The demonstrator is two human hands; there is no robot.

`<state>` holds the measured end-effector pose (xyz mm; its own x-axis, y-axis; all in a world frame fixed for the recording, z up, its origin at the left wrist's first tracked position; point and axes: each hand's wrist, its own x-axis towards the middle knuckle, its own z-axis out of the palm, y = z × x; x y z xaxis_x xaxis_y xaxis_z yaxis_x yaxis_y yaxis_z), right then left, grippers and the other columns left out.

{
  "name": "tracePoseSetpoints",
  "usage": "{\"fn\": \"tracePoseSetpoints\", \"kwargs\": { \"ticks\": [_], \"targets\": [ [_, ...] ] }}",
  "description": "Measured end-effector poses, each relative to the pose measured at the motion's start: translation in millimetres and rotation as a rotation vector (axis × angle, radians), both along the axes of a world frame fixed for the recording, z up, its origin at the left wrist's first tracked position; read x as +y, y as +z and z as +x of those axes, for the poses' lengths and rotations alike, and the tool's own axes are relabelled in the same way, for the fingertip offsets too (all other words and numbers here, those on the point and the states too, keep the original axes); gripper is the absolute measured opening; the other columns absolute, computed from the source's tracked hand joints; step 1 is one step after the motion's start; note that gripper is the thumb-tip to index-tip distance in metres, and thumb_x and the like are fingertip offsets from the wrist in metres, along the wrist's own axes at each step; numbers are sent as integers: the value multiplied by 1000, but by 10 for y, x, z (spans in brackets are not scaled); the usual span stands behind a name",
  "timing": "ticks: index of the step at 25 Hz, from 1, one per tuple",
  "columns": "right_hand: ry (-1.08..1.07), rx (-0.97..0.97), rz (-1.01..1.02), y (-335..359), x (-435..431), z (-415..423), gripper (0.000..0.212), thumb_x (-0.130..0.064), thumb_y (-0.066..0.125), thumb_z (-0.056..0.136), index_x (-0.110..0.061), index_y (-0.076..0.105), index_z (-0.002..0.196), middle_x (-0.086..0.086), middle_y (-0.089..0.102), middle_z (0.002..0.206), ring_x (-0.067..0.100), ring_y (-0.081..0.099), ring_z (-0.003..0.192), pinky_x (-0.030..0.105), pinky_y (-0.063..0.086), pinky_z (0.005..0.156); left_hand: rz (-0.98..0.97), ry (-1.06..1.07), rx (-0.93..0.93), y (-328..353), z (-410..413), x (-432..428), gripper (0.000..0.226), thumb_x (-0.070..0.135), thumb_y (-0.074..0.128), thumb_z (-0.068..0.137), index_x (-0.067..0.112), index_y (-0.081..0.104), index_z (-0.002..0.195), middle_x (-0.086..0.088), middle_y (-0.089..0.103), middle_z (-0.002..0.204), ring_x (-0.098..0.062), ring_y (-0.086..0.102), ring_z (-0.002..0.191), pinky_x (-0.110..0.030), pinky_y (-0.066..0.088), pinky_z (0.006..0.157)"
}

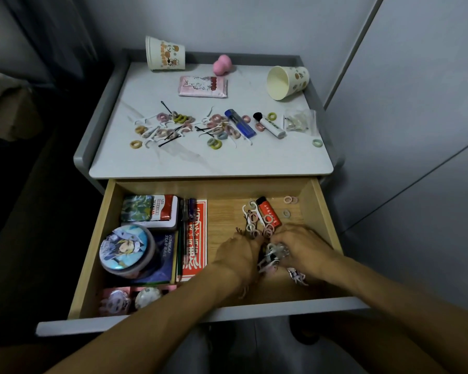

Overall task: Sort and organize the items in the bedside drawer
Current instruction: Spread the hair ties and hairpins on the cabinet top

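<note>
Left hand (239,252), right hand (304,245) clutch hair ties (271,252) in drawer (325,220).

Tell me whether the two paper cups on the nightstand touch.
Apart. Head view: left paper cup lies at the back, right paper cup near the right edge, bare tabletop between.

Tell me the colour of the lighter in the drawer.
The lighter is orange-red with a black top; head view shows it best.
</note>
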<state>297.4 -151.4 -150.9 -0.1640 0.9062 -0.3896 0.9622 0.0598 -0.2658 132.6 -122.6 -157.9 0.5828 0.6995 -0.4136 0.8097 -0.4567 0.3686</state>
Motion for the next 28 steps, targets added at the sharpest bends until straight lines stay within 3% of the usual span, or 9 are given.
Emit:
{"fn": "tracePoseSetpoints", "kwargs": {
  "ticks": [3,9,12,16,21,25,28],
  "targets": [
    [-66,55,18,-21,14,0,30,-17,74,82,-26,64,109,-4,63,116,14,59,108,29,48,96,-2,19,-57,-35,-5,38,45,46,61,91,20,54,127,-11,59,119,-27,58,106,-32,45,82],
    [-150,150,11,-3,15,9,37,-16,67,89,-23,58,124,-1,63,119,15,61,106,34,53,95,-67,31,-164,-96,-84,109,32,28,61,94,23,57,125,-8,66,112,-23,64,99,-29,52,83],
    [-191,199,35,56,32,21,33,-14,65,91,-22,59,122,-1,65,115,14,64,99,33,56,87,-99,35,-210,-116,-152,146,32,22,65,90,25,60,121,-4,67,111,-21,65,98,-31,54,85],
    [-214,258,151,239,116,97,17,-11,66,90,-25,57,91,-4,63,94,14,63,88,20,46,66,-117,36,-164,-131,-199,164,30,18,70,85,20,63,114,-6,63,118,-19,62,103,-30,52,90],
    [-308,390,216,392,137,145,11,-9,64,90,-17,63,98,-1,68,89,14,66,75,30,54,62,-12,14,-89,-74,-100,100,46,18,69,87,15,52,130,-11,54,126,-26,57,111,-29,48,90],
    [-369,461,200,440,99,205,10,-8,65,90,-16,62,95,1,67,86,17,65,72,18,46,53,76,-23,-21,-36,-9,93,36,15,56,95,14,49,130,-15,60,120,-30,59,107,-32,47,82],
    [-376,488,186,433,53,203,13,-10,66,90,-17,64,100,1,69,89,14,66,71,25,53,60,91,-41,6,-32,2,87,31,19,54,97,15,51,127,-13,61,117,-27,60,104,-30,44,77]
  ]
}}
